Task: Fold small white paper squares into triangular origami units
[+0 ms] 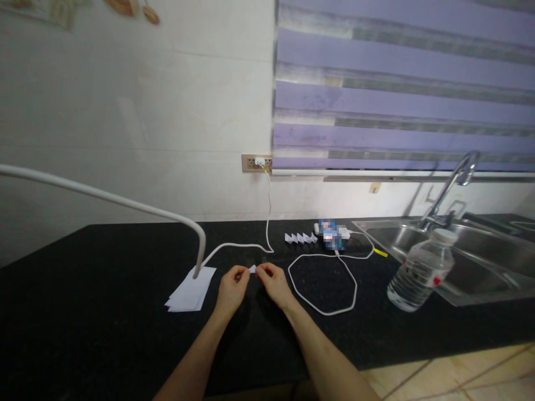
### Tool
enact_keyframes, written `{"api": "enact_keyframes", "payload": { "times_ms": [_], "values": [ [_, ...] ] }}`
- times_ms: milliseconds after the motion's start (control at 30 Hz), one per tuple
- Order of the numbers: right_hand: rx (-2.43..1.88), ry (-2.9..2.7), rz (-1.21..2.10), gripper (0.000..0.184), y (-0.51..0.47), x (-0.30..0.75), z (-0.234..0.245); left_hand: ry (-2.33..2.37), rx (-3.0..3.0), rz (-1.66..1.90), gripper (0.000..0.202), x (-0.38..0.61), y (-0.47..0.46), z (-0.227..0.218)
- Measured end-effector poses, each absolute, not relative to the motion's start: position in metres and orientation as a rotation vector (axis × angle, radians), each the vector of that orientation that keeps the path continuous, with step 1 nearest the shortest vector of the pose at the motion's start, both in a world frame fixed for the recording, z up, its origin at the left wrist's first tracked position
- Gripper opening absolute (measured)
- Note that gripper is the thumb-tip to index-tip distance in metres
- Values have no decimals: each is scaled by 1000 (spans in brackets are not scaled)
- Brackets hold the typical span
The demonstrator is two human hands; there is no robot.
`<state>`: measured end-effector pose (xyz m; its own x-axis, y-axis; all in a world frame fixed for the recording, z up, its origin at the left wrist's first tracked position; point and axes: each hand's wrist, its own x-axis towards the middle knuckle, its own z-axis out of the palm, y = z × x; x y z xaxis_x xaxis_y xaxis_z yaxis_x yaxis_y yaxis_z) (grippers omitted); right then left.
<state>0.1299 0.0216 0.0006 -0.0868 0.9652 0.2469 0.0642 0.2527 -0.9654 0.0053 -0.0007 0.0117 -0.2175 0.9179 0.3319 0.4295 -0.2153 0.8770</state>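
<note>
1. Left grip [232,288] and right grip [273,284]: both pinched closed on small white paper [252,269] between them, over worktop [108,334].
2. Paper sheets [192,292]: left of left grip.
3. Folded-paper row [301,238]: far side, right.

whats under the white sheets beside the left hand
The white sheets lie on the black countertop, which shows around their edges. Whatever is directly beneath them is covered, so I cannot tell.

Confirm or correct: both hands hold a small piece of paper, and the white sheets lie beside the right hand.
No: the head view shows the white sheets beside the left hand, not the right hand; both do hold the small piece of paper.
</note>
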Motion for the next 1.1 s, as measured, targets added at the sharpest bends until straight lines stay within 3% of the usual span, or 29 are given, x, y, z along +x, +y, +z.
{"api": "enact_keyframes", "payload": {
  "times_ms": [500, 800, 1100],
  "values": [
    [-1036, -1625, 861, 25, 19, 132, 1, 1536, 1308, 1378, 26, 2, 2, 7],
    [-819, -1719, 632, 29, 18, 137, -2, 1582, 1533, 1343, 27, 1, 1, 13],
    [-916, -1671, 717, 22, 21, 135, -6, 1505, 1554, 1462, 22, 1, 3, 9]
  ]
}}
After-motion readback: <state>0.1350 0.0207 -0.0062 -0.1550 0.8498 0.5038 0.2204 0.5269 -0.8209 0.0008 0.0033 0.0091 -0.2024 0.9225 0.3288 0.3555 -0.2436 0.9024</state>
